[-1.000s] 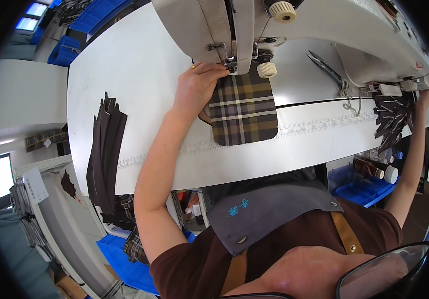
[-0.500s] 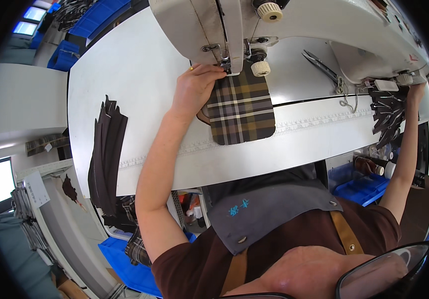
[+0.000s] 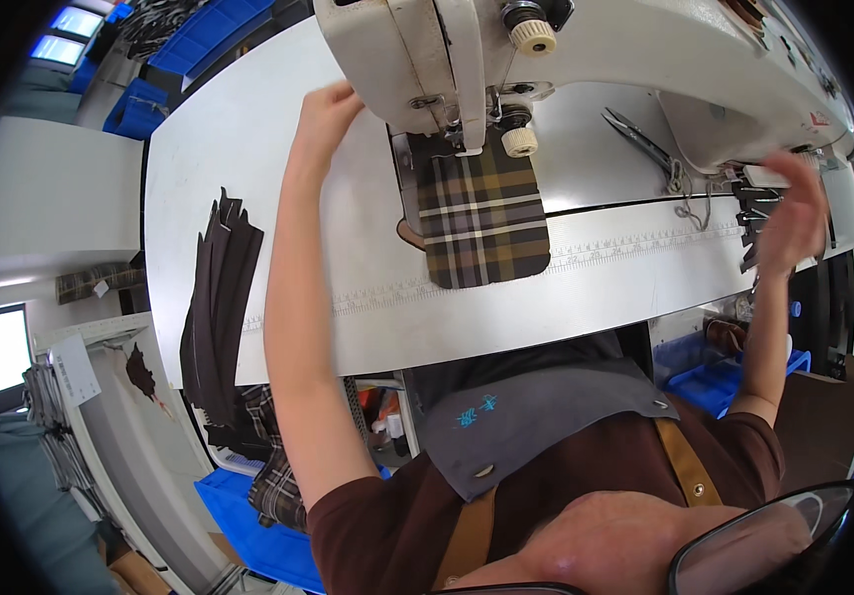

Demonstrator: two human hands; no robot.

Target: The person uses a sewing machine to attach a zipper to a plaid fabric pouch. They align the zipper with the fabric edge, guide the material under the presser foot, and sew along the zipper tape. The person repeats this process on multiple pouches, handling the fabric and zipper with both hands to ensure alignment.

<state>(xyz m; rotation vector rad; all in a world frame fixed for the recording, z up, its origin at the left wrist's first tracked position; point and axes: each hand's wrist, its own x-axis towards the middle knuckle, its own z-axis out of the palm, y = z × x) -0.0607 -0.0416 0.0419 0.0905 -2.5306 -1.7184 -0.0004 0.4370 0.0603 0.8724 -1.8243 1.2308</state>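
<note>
My left hand [image 3: 328, 109] is raised at the left side of the sewing machine head [image 3: 407, 55], fingers curled, their tips and anything in them hidden behind it. A plaid fabric piece [image 3: 482, 223] with rounded corners lies under the presser foot [image 3: 455, 141], brown edging showing at its left. My right hand [image 3: 792, 218] is in the air at the machine's right, fingers apart, holding nothing, in front of a bunch of dark strips [image 3: 752, 198].
Scissors [image 3: 635, 139] with tangled cord lie on the machine bed. A stack of dark strips [image 3: 219, 297] is on the white table [image 3: 179, 169] at left, above plaid cloth [image 3: 273, 476]. Blue bins [image 3: 248, 516] stand below, and one [image 3: 705, 382] sits under the table at right.
My left hand has left the fabric by the presser foot and moved up and left. My right hand has come inward from the machine's far right end, its fingers now spread.
</note>
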